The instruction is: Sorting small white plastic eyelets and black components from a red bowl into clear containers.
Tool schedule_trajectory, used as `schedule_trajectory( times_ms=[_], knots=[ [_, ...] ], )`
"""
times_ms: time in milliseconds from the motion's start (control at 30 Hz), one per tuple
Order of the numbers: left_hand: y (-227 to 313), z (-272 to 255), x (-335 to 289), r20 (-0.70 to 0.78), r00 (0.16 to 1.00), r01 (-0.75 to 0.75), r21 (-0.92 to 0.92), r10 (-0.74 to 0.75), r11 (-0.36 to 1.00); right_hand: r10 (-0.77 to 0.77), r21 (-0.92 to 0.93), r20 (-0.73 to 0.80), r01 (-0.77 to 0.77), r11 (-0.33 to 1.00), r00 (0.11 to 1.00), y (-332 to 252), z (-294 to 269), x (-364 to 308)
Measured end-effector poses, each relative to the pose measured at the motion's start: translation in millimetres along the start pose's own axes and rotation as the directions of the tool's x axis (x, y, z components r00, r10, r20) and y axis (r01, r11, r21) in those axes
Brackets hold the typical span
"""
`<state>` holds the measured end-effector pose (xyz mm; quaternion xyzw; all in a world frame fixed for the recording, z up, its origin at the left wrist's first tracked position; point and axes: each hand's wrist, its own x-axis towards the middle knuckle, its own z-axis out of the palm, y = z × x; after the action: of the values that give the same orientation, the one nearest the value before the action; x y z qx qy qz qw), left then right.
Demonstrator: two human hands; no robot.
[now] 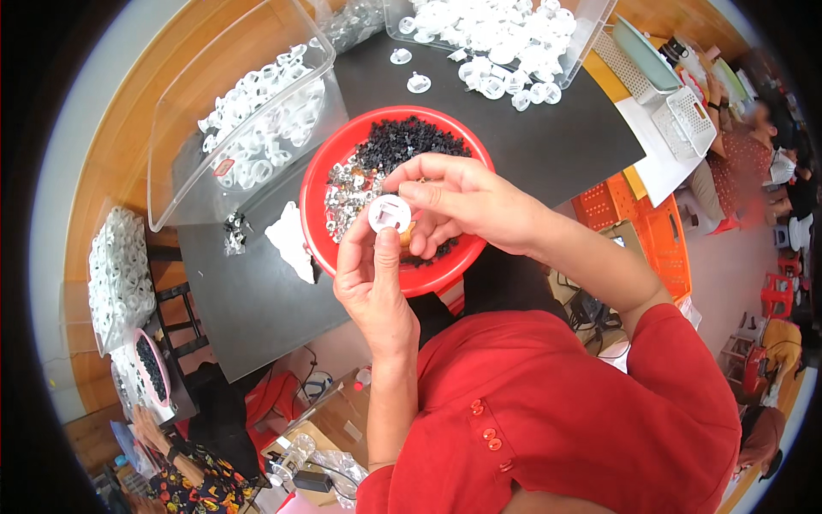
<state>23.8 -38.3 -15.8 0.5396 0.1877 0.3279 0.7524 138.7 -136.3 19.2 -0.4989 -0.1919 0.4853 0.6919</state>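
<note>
Above the red basin [313, 163], my left hand [377, 291] grips a round white plastic part [390, 213] with a slot-like opening in its face. The left thumb presses on its lower edge. My right hand [458, 201] is closed at the part's upper right, thumb and forefinger pinched beside its rim. Whatever that pinch holds, if anything, is too small to tell. Inside the basin lie a heap of small black pieces [411, 144] and a heap of small shiny metal pieces [347, 193], partly hidden by my hands.
A clear bin of white rings [257, 111] stands left on the dark table [548, 141]. Another clear bin [575, 64] holds white round parts, several spilled before it. A white cloth [291, 242] lies by the basin. Orange crates [655, 236] stand right. Other people sit lower left and far right.
</note>
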Motion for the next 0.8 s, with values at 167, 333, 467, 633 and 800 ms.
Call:
schedule_trajectory(
  times_ms=[167, 333, 467, 633, 800],
  knots=[
    [1, -1, -3, -0.038, 0.999, -0.007, 0.006, 0.007, 1.000, -0.169, -0.257, -0.004, 0.163, 0.953, 0.986, 7, 3, -1],
    [11, -4, -7, -0.027, 1.000, 0.006, -0.027, -0.007, 1.000, -0.477, -0.627, 0.182, 0.475, 0.617, 0.860, -13, 5, 14],
    [16, -12, -5, -0.022, 1.000, -0.004, -0.052, 0.003, 0.999, -0.470, -0.699, 0.312, 0.534, 0.476, 0.826, -20, 16, 23],
    [23, -11, -5, -0.048, 0.998, 0.041, -0.059, -0.044, 0.997, -0.573, -0.707, 0.295, 0.578, 0.408, 0.764, -9, 24, 33],
    [25, -30, 2, -0.033, 0.991, 0.117, -0.201, -0.126, 0.973, -0.627, -0.713, 0.229, 0.566, 0.412, 0.745, -3, 26, 34]
  ],
)
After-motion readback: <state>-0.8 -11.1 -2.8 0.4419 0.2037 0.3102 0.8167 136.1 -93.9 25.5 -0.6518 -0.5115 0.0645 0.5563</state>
